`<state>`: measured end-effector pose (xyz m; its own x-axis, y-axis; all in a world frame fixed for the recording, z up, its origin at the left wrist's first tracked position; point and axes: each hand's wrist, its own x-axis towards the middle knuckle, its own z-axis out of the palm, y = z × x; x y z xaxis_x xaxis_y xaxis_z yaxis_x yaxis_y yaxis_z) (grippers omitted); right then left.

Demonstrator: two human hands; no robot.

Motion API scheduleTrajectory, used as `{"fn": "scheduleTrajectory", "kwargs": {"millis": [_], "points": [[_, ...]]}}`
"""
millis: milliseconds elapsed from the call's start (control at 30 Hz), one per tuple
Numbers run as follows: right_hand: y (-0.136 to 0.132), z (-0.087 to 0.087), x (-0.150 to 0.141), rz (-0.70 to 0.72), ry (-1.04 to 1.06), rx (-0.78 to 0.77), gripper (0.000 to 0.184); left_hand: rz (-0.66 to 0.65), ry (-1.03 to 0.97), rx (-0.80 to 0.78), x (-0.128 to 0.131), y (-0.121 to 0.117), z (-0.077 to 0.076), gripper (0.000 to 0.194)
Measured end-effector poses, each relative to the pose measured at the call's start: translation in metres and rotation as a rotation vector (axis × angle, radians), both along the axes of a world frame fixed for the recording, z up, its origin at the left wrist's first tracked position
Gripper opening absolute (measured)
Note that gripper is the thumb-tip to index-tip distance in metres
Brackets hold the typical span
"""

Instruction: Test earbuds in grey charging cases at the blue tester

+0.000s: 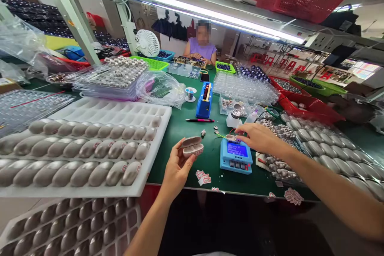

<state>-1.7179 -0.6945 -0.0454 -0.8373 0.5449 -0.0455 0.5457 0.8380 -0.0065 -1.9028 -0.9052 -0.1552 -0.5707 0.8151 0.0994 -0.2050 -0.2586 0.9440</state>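
Note:
My left hand grips a small silver-grey earbud case with its lid hinged open, held above the green table. My right hand reaches over the top edge of a blue tester box with a lit blue screen, its fingers pinched on a small part there that I cannot make out. Thin red and yellow wires run from the tester toward the table. Beside my left hand lies a white foam tray holding rows of the same shut silver cases.
A second foam tray of cases sits lower left. Clear blister trays with cases lie right. A blue tape dispenser, a pen, stickers and red baskets are around. A person in purple sits opposite.

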Motion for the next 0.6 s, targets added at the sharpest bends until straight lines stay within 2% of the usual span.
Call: {"fn": "scheduleTrajectory", "kwargs": {"millis": [133,267,433,533,600], "points": [[0.002,0.006,-0.015,-0.005,-0.011,0.009,0.016,-0.005,-0.032,0.026,0.0,-0.001,-0.002,0.059],[0.001,0.009,-0.055,0.03,0.047,-0.001,0.018,0.007,-0.057,0.055,0.0,-0.001,-0.002,0.059],[-0.005,-0.019,-0.124,0.18,0.032,-0.244,0.032,0.05,-0.054,0.049,-0.002,0.001,-0.002,0.059],[-0.004,-0.033,-0.146,0.153,0.052,-0.411,0.026,0.056,-0.046,0.052,-0.001,0.001,-0.001,0.059],[0.001,-0.033,-0.15,0.109,0.092,-0.542,0.017,0.057,-0.047,0.057,-0.001,0.0,-0.002,0.058]]}}
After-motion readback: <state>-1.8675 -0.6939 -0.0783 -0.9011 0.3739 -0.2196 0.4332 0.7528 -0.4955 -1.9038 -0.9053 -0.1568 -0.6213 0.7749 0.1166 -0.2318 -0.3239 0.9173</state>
